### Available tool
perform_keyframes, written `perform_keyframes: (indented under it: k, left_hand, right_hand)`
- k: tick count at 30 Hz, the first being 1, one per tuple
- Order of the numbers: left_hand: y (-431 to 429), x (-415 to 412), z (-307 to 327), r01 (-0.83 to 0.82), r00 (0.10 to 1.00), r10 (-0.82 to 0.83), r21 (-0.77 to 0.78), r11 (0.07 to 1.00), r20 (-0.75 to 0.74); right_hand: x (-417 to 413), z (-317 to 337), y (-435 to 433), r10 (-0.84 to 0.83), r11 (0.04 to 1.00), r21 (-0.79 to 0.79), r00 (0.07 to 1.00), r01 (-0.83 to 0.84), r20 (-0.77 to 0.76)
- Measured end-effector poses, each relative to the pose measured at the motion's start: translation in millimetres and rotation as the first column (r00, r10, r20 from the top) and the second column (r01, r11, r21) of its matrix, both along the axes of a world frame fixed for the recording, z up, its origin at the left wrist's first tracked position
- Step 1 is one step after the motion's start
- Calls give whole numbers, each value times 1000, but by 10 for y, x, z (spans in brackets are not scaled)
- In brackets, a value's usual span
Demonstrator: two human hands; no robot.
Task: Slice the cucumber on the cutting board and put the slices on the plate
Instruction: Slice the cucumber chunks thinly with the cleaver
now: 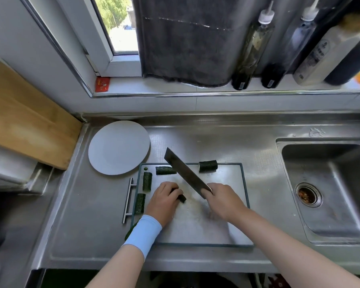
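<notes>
A grey cutting board [197, 223] lies on the steel counter. Several dark green cucumber chunks sit along its left and far edges, one [208, 166] at the far right, another [147, 181] at the left. My left hand [163, 201] holds down a cucumber piece [181, 197] in the middle of the board, fingers curled over it. My right hand [222, 199] grips the handle of a cleaver [185, 172], its blade raised and pointing up-left over the board. A white plate [119, 147] with nothing on it sits left of the board's far corner.
A steel sink [330, 190] with a drain strainer is at the right. A wooden board [27, 119] leans at the left. Bottles [252, 46] and a dark cloth stand on the windowsill behind. A steel bar handle [128, 200] lies beside the board's left edge.
</notes>
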State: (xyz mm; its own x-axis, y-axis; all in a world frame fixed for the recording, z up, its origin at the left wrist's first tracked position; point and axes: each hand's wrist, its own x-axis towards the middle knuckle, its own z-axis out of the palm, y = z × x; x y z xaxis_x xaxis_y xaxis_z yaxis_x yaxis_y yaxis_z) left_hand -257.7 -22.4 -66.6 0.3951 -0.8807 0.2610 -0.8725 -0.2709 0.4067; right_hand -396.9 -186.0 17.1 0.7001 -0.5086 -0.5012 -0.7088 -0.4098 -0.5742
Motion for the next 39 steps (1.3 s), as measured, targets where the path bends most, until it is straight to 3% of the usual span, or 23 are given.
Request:
perform_keyframes:
  k: [4,8,11,13,15,17,18,20,22,23,25,27,34,37,39]
  left_hand:
    - [-16,108,96,-53,998,49,114,992,40]
    - [-2,263,122,-238,970,239,317,918,37]
    - [-14,335,203,-364,929,369,281,888,35]
    - [-33,361,363,-544,831,555,152,825,-40]
    - [-27,428,562,-743,645,725,25,669,-242]
    - [5,572,725,-846,493,768,-20,532,-409]
    - [13,665,801,-846,479,751,-10,534,-454]
    - [-11,824,931,-713,571,647,85,696,-505]
    - [-107,862,1062,-412,671,498,283,866,-550]
    - [-167,828,1104,-247,702,439,386,889,-561]
    - [-290,740,1138,-9,786,347,551,834,-512]
    - [-370,709,1101,100,861,260,647,756,-436]
    - [-336,978,941,156,875,183,620,769,-447]
    - [-261,1237,885,65,858,248,576,815,-449]
    - [-177,1424,853,-58,789,344,496,866,-509]
  right_hand:
    - [12,61,-157,36,998,-42,999,-36,14]
    - [6,109,-278,81,991,-104,997,-79,14]
    - [-4,174,-332,166,968,-192,986,-164,-4]
    - [-27,195,-355,230,939,-261,973,-226,-15]
    - [-53,186,-362,297,896,-338,954,-289,-29]
    - [-61,154,-361,374,830,-421,925,-366,-66]
    - [-51,138,-354,415,790,-456,905,-410,-94]
    - [-11,133,-320,480,712,-508,864,-485,-152]
    - [41,160,-262,521,655,-538,833,-530,-187]
    - [73,184,-225,534,638,-547,823,-542,-193]
    - [141,214,-155,555,611,-563,808,-557,-198]
    - [220,210,-108,568,590,-573,797,-569,-206]
    - [351,257,4,568,564,-585,788,-583,-237]
    - [335,292,5,524,612,-573,822,-545,-223]
    - [295,321,-17,459,674,-555,865,-488,-203]
